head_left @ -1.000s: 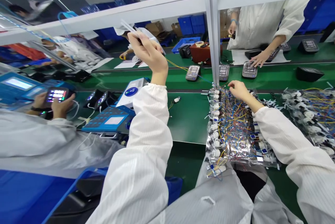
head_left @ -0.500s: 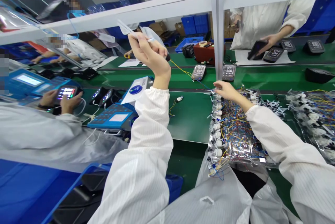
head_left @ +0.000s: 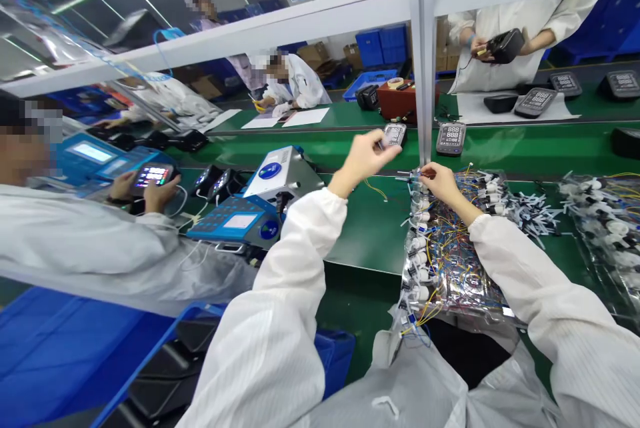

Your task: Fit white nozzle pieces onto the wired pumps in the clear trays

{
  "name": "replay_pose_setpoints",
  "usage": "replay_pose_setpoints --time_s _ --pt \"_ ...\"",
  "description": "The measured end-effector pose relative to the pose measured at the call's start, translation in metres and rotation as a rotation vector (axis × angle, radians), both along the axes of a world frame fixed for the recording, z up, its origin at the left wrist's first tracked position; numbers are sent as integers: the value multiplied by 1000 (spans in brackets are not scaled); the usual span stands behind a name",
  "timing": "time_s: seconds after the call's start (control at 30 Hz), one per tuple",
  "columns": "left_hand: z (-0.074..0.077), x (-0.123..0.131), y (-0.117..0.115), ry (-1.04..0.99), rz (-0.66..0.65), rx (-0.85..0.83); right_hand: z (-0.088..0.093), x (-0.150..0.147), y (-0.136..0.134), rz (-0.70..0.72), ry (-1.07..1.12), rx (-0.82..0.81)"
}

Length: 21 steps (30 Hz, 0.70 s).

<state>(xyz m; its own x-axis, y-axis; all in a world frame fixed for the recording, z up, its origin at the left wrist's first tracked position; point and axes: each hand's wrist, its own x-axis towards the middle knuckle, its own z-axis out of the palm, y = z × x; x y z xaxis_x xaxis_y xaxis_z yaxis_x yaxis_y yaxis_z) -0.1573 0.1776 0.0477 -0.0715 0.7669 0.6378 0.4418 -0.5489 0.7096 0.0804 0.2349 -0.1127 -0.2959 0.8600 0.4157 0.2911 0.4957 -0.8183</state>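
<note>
My left hand (head_left: 367, 158) is over the middle of the green bench, thumb and forefinger apart. Its fingertips overlap a display unit (head_left: 395, 136) with a lit number screen. Whether they touch it I cannot tell, and the other fingers are partly hidden. Below the palm shows a thin yellow wire (head_left: 376, 190); its upper end is hidden. My right hand (head_left: 443, 183) pinches at the far left corner of a spread of wired parts (head_left: 457, 261) in clear plastic. Something small and reddish-brown shows at those fingertips, too small to name. White round pieces (head_left: 421, 258) line the spread's left side.
A metal post (head_left: 424, 61) rises just beyond my hands. Another display unit (head_left: 451, 139) lies beside it. White strips (head_left: 535, 215) are heaped at right. Blue-and-white machines (head_left: 285, 178) stand left, near a co-worker holding a lit device (head_left: 154, 176). Opposite, another person handles a black unit (head_left: 506, 47).
My left hand has come down and right from its raised position; the yellow wires that stretched from it no longer show there. My right hand stays at the corner. The person opposite has lifted a black unit.
</note>
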Motion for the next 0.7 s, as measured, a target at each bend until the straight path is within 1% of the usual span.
replay_pose_setpoints --time_s 0.03,0.07,0.13,0.2,0.23,0.3,0.37,0.43,0.57,0.7 --pt "-16 8 -4 160 -41 -80 -1 0 -1 -9 30 -33" --pt "-31 16 -7 272 -68 -156 -3 0 -1 -12 59 -64" --pt "-61 30 -8 393 -75 -288 -4 1 -2 3 119 -115" --pt "-86 39 -5 424 -80 -397 -5 2 -1 35 177 -150" --pt "-96 42 -2 418 -86 -435 -6 3 -1 50 202 -165" --pt "-110 46 4 377 -96 -469 -6 5 1 71 237 -201" --pt "-118 48 10 304 -90 -467 -7 7 2 90 252 -231" --pt "-122 48 14 225 -83 -458 -8 9 4 108 256 -234" --pt "-126 50 18 119 -108 -460 -9 11 4 123 264 -222" --pt "-127 55 19 34 -102 -508 -7 11 2 157 289 -287"
